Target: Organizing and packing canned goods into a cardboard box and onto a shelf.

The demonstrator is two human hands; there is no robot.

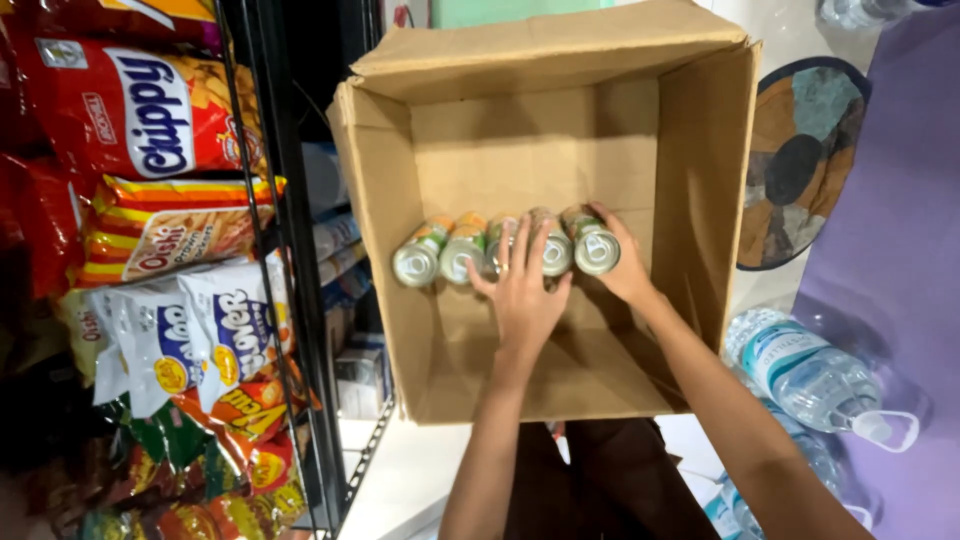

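Note:
An open brown cardboard box [380, 200] stands in front of me. Inside it, a row of several small drink cans [418, 262] with silver tops stands across the box. My left hand [522, 290] lies flat over the middle cans, fingers spread and touching their tops. My right hand [622, 262] curls around the rightmost can [596, 248] from the right side. Neither hand has lifted a can off the box floor.
A black wire rack [285, 250] on the left holds bags of snacks [150, 110] in red, orange and white. Clear plastic water bottles [810, 372] lie at the right. A round patterned mat [800, 150] and a purple surface [900, 250] lie beyond the box.

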